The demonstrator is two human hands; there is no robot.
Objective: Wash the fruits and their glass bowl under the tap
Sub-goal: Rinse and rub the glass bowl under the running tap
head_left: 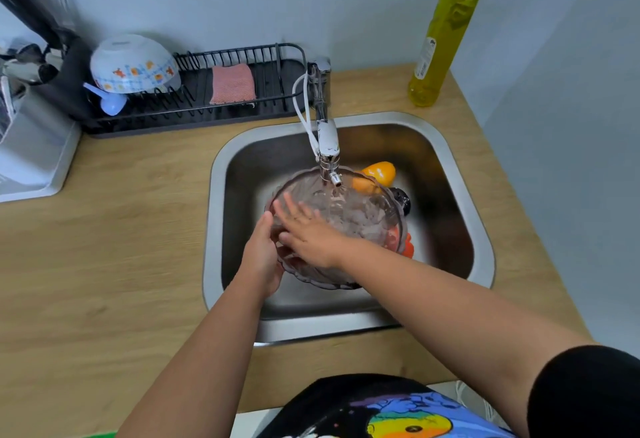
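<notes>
Glass bowl: held over the steel sink, under the tap, with water running into it. Left hand: grip clamped on the near-left rim of the bowl, thumb up over the edge, fingers curled beneath. Right hand: fingers straight and spread, laid flat against the inside of the bowl at its left side, holding nothing. Fruits: lying in the sink behind and beneath the bowl; a yellow-orange fruit at the far side, a dark purple fruit just right of the rim, a red-orange piece at the bowl's right edge, partly seen through the glass. Table: light wood, with the sink set into it. Black dish rack: along the wall left of the tap, carrying an upturned patterned bowl, a pale blue scoop and a pink sponge. Bottle of yellow liquid: green cap, standing upright at the far right corner of the table. White container: far left, with metal utensils, blurred.
</notes>
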